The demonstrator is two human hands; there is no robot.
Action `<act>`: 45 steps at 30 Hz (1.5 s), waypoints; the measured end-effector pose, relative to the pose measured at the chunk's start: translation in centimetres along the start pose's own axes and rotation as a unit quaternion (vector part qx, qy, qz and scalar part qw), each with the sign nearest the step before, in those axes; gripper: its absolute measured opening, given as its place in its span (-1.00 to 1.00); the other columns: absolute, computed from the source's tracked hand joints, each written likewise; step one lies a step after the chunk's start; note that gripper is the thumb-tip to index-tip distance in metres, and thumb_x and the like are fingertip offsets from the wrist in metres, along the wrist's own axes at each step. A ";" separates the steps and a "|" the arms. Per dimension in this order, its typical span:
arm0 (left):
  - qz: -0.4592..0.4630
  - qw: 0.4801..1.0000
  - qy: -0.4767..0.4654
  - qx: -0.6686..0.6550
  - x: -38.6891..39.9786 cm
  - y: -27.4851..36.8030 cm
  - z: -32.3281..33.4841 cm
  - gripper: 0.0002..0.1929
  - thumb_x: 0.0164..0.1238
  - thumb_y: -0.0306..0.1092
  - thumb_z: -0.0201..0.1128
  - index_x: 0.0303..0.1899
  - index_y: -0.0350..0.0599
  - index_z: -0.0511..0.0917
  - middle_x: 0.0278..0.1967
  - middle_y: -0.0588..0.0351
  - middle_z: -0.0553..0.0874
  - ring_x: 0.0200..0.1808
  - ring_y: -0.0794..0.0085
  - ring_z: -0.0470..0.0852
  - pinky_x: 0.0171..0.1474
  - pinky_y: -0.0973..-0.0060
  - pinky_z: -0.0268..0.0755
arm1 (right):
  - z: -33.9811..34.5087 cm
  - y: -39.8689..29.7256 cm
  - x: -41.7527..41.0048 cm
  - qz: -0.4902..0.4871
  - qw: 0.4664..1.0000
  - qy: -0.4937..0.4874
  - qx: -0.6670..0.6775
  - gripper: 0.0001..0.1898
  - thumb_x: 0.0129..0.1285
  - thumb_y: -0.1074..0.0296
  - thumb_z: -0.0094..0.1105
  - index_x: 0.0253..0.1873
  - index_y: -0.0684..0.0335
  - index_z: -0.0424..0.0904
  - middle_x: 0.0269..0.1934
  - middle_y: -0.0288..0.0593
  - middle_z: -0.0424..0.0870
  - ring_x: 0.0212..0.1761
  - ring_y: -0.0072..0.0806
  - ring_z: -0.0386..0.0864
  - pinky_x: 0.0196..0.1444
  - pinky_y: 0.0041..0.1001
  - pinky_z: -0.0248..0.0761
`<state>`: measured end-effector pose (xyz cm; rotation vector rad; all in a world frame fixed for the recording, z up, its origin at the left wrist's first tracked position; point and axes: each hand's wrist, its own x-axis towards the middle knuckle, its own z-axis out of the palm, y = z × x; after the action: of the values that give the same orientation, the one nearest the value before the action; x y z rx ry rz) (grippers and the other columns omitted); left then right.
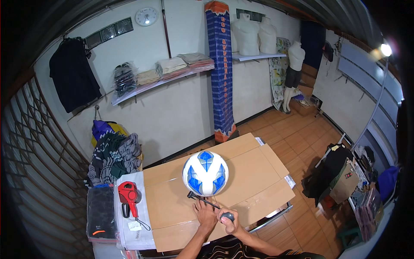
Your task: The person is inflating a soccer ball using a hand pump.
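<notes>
A white football with blue and grey panels (205, 173) rests on the flattened cardboard (252, 174) that covers the table before me. My left hand (205, 212) lies on the cardboard just below the ball, fingers spread, under a thin dark rod. At its left end the rod (203, 199) has a short black crosspiece, close to the ball's lower edge. My right hand (228, 220) is closed around the rod's other end, where a dark rounded knob (227, 217) shows. What the tool is, I cannot tell. Whether my left fingertips touch the ball is unclear.
Left of the cardboard lie a red handheld label gun (130, 197) and a bagged dark garment (101, 212). Folded patterned textiles (113, 158) are piled at the table's far left corner. A metal rail (275, 213) runs beside the table's right edge. Black bags (330, 171) stand farther right.
</notes>
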<state>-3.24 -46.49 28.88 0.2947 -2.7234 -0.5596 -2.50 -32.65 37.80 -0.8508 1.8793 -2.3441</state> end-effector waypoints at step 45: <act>-0.014 1.000 -0.005 0.003 0.1 0.0 0.0 -0.36 0.49 0.07 0.19 0.41 -0.19 0.48 0.39 -0.32 0.43 0.52 -0.21 0.22 0.50 -0.39 -0.06 | 0.5 -2.1 0.4 -0.008 1.000 0.003 0.009 -0.55 0.29 0.01 0.12 -0.41 0.38 0.48 -0.57 -0.12 0.52 -0.54 -0.45 0.45 -0.45 -0.46 0.26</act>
<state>-3.35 -46.52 28.92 0.3341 -2.7354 -0.5612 -1.90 -32.66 39.96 -0.8613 1.8582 -2.3721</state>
